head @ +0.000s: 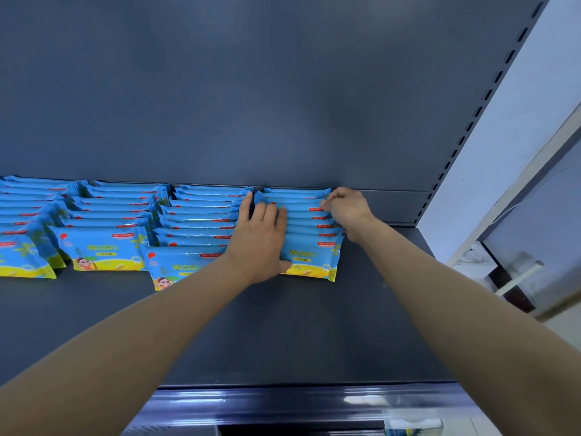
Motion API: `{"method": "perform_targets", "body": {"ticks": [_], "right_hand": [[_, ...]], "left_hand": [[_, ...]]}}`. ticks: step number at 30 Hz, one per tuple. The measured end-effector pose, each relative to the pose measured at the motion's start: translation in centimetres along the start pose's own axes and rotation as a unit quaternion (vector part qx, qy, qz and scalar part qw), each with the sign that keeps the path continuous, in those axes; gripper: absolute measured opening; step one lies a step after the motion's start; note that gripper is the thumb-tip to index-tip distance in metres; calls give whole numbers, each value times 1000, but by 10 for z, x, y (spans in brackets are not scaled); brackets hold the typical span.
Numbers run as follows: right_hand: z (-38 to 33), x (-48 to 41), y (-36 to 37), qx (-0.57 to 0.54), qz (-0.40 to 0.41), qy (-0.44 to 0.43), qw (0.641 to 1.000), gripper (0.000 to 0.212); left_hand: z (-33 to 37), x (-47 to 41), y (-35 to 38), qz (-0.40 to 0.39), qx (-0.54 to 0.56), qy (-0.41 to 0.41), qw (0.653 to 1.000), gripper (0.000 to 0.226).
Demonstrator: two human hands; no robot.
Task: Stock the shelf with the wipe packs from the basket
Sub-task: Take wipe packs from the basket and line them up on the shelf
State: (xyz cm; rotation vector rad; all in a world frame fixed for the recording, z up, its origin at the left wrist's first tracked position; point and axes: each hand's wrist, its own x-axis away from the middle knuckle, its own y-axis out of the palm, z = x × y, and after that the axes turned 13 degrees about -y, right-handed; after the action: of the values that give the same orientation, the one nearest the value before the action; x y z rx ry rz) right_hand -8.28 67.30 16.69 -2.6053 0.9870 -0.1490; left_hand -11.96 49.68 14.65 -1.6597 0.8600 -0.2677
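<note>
Head view shows four rows of wipe packs [107,215] on a dark grey shelf [314,325], across the middle of the frame. Each pack stands on edge, leaning, with its long axis left to right, parallel to the shelf's front edge and printed face toward the camera. The rows run from the front back to the back panel [251,89]. The rightmost row [309,228] sits at centre right, between both hands. The left hand [261,240] lies flat over the row's left part, its fingers [270,214] straight and slightly spread; the outermost one dips into the gap beside the neighbouring row, and the thumb presses the front pack [314,256]. The right hand [347,209] has its fingers curled together, pinching the right end of a rear pack [303,209] near the back panel. The packs are blue with a yellow lower band, red corner tags, pale Chinese lettering too blurred to read and a yellow tab beginning "10"; some show a cartoon face in sunglasses. A slotted upright [478,111] rises at the upper right.
</note>
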Motion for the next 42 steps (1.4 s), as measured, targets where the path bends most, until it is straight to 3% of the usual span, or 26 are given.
{"method": "perform_targets", "body": {"ticks": [4, 8, 14, 22, 28, 34, 38, 42], "right_hand": [[3, -4, -2, 21, 10, 1, 1000, 5], [2, -10, -4, 30, 18, -79, 996, 14], [-5, -21, 0, 154, -15, -138, 978, 18], [-18, -34, -1, 270, -70, -100, 955, 27], [-14, -35, -4, 275, -62, -92, 955, 30], [-11, -34, -6, 239, -62, -83, 966, 18], [-4, -28, -8, 62, -41, -20, 997, 21], [-3, -27, -11, -16, -29, 4, 999, 19]], "left_hand": [[0, 0, 0, -5, 13, 0, 1000, 97], [-1, -2, 0, -14, 36, 3, 999, 98], [0, -8, 0, -45, 40, 12, 998, 107], [0, -12, -3, -35, 19, 16, 999, 107], [1, -12, -4, -41, 21, 17, 999, 106], [1, -12, -5, -48, 21, 16, 999, 106], [2, -11, -5, -46, 22, 17, 999, 105], [2, -11, -5, -54, 26, 11, 998, 105]]}}
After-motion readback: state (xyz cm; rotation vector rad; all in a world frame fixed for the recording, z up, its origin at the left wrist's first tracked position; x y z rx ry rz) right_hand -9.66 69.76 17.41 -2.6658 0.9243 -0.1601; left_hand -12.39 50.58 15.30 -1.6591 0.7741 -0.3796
